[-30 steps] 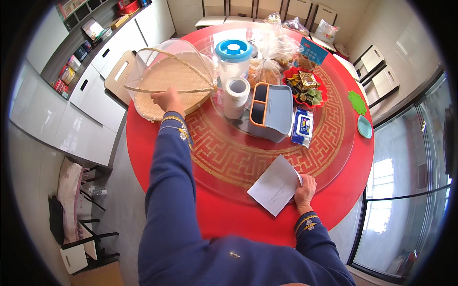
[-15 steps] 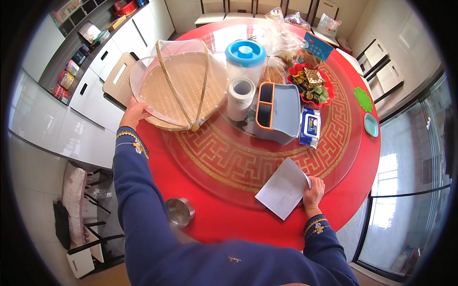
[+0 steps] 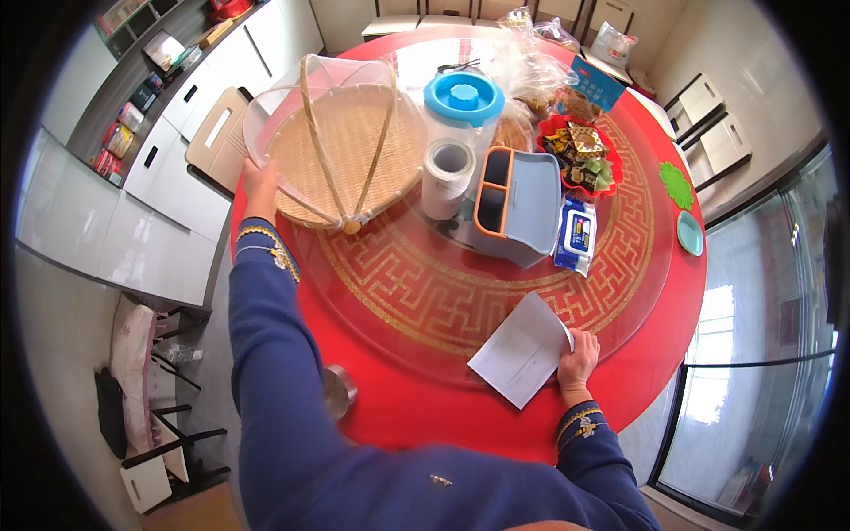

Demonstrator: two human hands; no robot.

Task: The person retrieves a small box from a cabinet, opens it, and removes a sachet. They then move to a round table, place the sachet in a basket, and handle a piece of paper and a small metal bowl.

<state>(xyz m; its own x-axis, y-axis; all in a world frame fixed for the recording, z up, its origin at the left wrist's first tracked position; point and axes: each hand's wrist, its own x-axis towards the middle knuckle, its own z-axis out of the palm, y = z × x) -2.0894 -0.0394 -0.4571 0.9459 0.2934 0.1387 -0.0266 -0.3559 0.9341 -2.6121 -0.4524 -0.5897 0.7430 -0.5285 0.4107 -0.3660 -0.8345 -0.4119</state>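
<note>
Head view: the left hand (image 3: 259, 190) is positioned at the left rim of a round woven basket (image 3: 359, 155), located on the left part of a round red table (image 3: 416, 416). The left fingers contact the rim; whether they are closed around it cannot be determined, as the fingertips are partly hidden. A sheer mesh cover (image 3: 350, 73) with curved ribs is attached to the basket, its ribs arching over the woven base. The right hand (image 3: 578, 358) grasps the right edge of a white sheet of paper (image 3: 521, 350), located at the near side of a turntable (image 3: 398, 296) with a gold fret pattern. Immediately right of the basket stand a clear container with a blue lid (image 3: 463, 102) and, nearer the person, an upright white roll (image 3: 442, 190). A grey organizer box (image 3: 536, 190) with orange-edged compartments is placed beside the roll; a blue-and-white packet (image 3: 576, 237) lies along its right side. Behind that packet is a red dish (image 3: 617, 168) of wrapped items. A metal cup (image 3: 340, 392) is located just beside the left sleeve (image 3: 274, 336), which partly covers it.
</note>
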